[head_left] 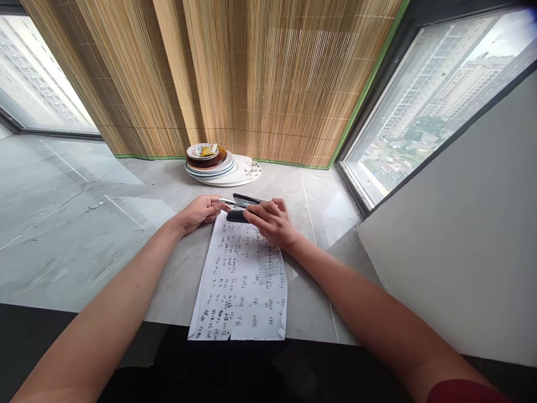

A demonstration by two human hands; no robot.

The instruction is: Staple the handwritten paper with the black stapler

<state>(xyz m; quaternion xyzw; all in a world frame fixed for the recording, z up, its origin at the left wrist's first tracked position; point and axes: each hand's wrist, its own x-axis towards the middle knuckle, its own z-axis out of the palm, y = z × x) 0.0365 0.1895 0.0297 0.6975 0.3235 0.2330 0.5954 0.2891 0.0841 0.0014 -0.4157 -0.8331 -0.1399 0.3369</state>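
An opened black stapler (238, 216) lies over the top edge of a handwritten sheet of paper (239, 280). Its black upper arm is swung up, and a silver metal part shows between that arm and the base. My right hand (272, 223) is closed around the stapler's right end, its fingers hiding much of it. At the other end my left hand (206, 210) has thumb and fingers pinched at the tip of the silver part. Whether a small staple strip is also in those fingers, I cannot tell. The paper reaches the front edge of the grey counter.
Behind the hands a stack of plates (210, 162) stands on the marble-patterned counter (138, 224), a small yellow packet (208, 150) on top. A bamboo blind (251, 78) hangs at the back. Windows (419, 106) flank it, and a white wall (461, 224) rises at right.
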